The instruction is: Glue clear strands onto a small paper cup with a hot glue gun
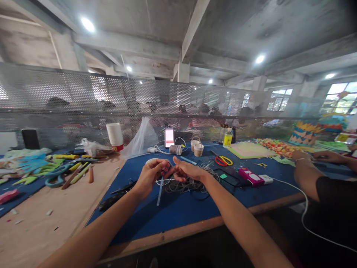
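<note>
Straw: a thin pale-blue straw point(159, 191) slants down from under the left hand, with its lower end over the blue mat point(173, 216), near the middle of the desk point(55, 212).
Left hand: the left hand point(152, 175) has its fingers curled and closed on the top of the straw, thumb tip pointing right.
Right hand: the right hand point(187, 172) has its fingers drawn together, and their tips meet those of the left hand. What is pinched between them is too small to tell.
Under the hands: a loose tangle of string point(192, 185) lies on the mat just below the right hand, with a thin white loop beside it.
Near left: a black tool point(117, 197) lies at the mat's left edge.
Right of the hands: a pink box point(249, 176) and a white charger point(266, 179) whose cable trails off the near edge.
Farther back: red and yellow scissors point(223, 160), a spool of thread point(175, 149), two small cups point(198, 149), a lit phone point(169, 137) standing upright and a bottle point(228, 138).
Far left: a stack of paper cups point(115, 136), plus teal scissors point(55, 178) among paper cut-outs.
Far right: another person's forearm point(304, 173) rests on the desk.
Behind: a perforated metal screen point(83, 100) runs along the far side.
</note>
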{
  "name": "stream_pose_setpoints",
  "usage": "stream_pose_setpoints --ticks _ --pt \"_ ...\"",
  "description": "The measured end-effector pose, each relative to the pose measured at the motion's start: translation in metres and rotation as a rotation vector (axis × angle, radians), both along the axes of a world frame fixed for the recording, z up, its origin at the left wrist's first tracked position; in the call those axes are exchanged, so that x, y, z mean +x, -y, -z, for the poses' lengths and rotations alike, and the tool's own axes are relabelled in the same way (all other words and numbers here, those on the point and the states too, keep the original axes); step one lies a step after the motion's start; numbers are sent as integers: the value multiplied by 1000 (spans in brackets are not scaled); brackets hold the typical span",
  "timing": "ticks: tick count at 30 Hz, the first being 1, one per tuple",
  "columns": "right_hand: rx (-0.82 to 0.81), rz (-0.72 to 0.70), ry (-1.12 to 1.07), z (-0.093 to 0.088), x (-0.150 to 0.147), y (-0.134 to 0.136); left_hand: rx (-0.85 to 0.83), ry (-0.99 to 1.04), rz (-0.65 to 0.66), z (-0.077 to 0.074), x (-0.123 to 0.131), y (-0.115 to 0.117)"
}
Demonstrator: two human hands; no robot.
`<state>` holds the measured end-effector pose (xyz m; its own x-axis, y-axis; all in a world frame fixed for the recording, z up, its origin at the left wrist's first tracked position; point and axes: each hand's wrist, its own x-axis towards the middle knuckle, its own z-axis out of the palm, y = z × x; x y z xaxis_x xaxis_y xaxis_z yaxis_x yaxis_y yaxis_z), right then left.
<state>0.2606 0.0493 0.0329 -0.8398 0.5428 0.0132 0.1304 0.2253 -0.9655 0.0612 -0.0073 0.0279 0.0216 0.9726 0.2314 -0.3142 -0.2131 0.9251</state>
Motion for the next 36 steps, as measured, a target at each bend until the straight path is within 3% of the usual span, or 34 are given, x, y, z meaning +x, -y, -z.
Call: stream_pose_setpoints --ticks 3,7,15,22,24,27,29,33,36 --pt "-18 -13 37 0 2 -2 -108 181 115 -4 -5 -3" --pt "-30 -36 119 -3 9 -5 -137 296 137 -9 -12 -5" --pt "133 42 221 -12 24 -8 -82 317 115 -11 -18 -7" --pt "160 150 232 -9 32 -16 -10 266 109 -13 -21 -5" --pt "206 276 147 -5 32 -25 -9 230 105 -11 -19 -4" --pt "442 679 -108 -1 28 -36 -19 139 105 -6 -13 -4" --pt "578 774 -214 -2 22 -35 -11 74 102 -1 -8 -3" --pt "531 426 -230 -4 8 -17 9 -37 92 7 0 -1" --pt "470 293 -242 -4 -1 -3 4 -104 88 9 2 0"
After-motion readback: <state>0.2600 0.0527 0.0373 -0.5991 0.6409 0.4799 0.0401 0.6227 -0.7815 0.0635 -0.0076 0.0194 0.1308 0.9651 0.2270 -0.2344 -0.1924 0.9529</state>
